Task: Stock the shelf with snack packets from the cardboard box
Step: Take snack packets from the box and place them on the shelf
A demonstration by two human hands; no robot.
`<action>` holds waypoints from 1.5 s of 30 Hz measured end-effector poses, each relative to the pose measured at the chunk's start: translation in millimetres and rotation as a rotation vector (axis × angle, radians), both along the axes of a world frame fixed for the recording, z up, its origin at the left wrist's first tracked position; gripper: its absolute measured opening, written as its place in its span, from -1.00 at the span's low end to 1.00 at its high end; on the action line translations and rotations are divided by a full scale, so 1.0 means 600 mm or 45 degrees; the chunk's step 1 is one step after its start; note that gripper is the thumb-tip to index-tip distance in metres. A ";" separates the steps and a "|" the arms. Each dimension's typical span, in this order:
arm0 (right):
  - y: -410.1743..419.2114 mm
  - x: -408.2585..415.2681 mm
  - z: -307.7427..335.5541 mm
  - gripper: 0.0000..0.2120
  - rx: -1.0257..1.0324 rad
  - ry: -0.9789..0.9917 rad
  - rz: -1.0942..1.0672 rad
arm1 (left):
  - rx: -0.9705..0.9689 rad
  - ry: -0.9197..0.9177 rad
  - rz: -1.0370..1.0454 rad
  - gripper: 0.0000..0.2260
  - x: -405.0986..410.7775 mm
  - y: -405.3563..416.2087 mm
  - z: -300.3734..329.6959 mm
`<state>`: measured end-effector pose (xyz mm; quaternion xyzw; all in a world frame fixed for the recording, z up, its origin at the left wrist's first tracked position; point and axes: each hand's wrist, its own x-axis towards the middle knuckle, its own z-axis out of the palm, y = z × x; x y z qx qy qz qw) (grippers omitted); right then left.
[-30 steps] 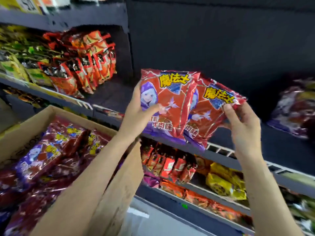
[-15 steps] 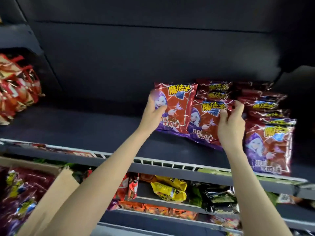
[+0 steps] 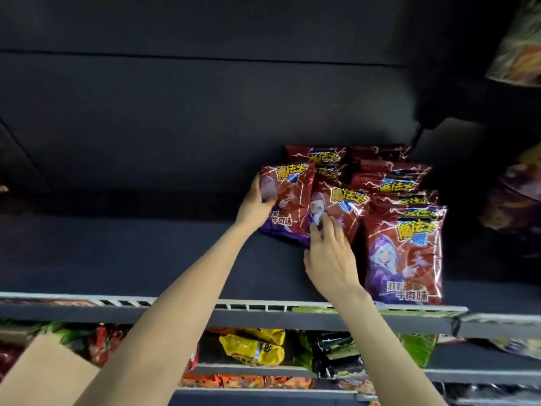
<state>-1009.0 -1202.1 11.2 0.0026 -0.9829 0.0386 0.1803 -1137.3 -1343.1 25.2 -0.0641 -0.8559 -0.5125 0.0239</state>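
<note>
Red foil with a purple hooded figure and yellow lettering marks the two snack packets point(image 3: 295, 200) I have on the dark shelf point(image 3: 175, 253), just left of the stocked row point(image 3: 404, 230). My left hand point(image 3: 254, 205) grips the left packet's edge; my right hand point(image 3: 329, 256) rests straight fingers on the other. The cardboard box point(image 3: 49, 370) is cut off at the lower left.

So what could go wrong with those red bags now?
The left packet leans tilted in the left hand, with bare shelf to its left, so it might flop over once let go. The right hand presses the second packet against the front packet; a hard push could knock that one toward the shelf's edge.
</note>
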 end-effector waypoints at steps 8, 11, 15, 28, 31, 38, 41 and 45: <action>-0.015 0.015 0.021 -0.62 -0.081 0.235 0.133 | -0.249 0.198 0.057 -0.46 0.023 -0.037 0.001; -0.046 0.026 0.040 -0.75 -0.251 0.413 0.332 | -0.205 0.322 0.042 -0.69 0.079 -0.080 0.024; -0.120 0.040 0.058 -0.78 -0.439 0.469 0.596 | -0.349 0.617 0.080 -0.82 0.192 -0.181 0.054; -0.532 0.108 0.018 -0.84 -0.810 -0.312 1.420 | -0.862 0.233 0.591 -0.80 0.541 -0.660 -0.022; -0.640 0.120 -0.008 -0.77 -0.696 -0.549 1.511 | -0.758 -0.009 0.764 -0.80 0.592 -0.768 -0.067; -0.859 0.103 -0.098 -0.46 -0.204 -0.818 1.283 | -0.734 -0.280 1.021 -0.64 0.629 -0.955 -0.163; -0.912 0.093 -0.133 -0.34 -0.054 -0.879 1.077 | -0.709 -0.324 1.055 -0.61 0.619 -1.010 -0.190; -0.952 0.087 -0.163 -0.23 -0.014 -0.916 0.935 | -0.674 -0.321 1.037 -0.57 0.595 -1.061 -0.211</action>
